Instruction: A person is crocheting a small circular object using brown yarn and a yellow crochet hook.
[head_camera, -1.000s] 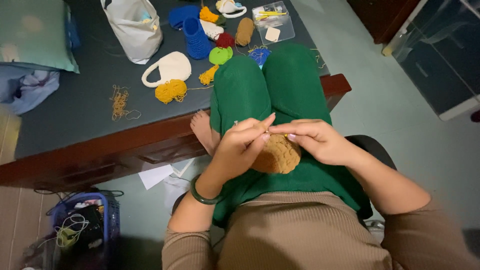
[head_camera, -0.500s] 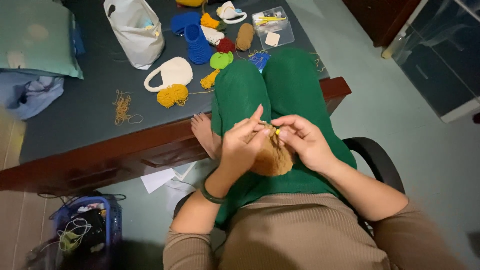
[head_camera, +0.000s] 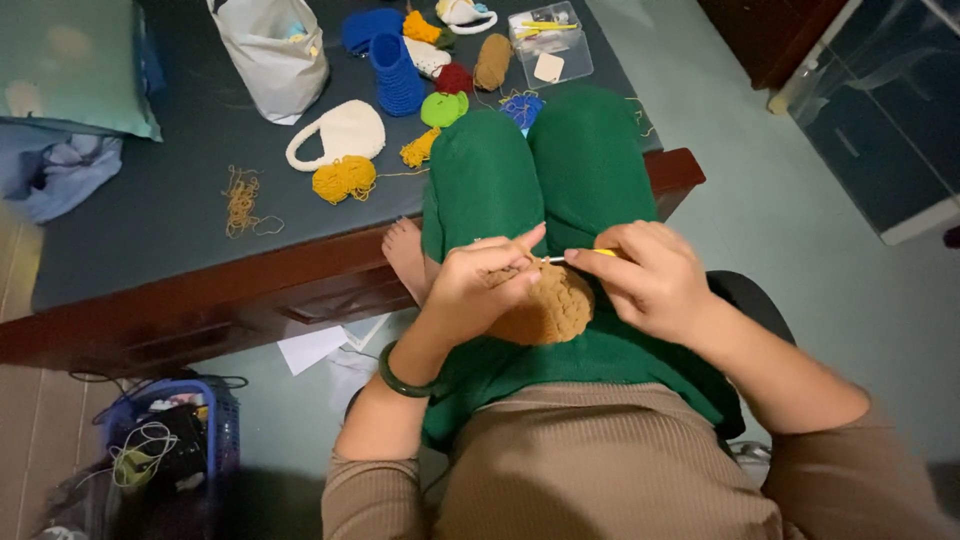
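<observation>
Crochet piece (head_camera: 545, 308), a rounded, nubby tan-brown lump of yarn, rests on the lap against green trousers (head_camera: 560, 180). The left hand (head_camera: 478, 290) pinches its upper edge between thumb and fingers; the right hand (head_camera: 645, 278) is closed around a thin hook (head_camera: 575, 257) with a yellow handle, whose tip meets the piece. Open air lies around both forearms, though the knees rest on the dark table (head_camera: 180, 230) edge just ahead. Farther off lie a cream crocheted bag (head_camera: 345, 132), a yellow yarn ball (head_camera: 343, 178), a blue knitted tube (head_camera: 397, 75) and a clear plastic box (head_camera: 550, 42).
</observation>
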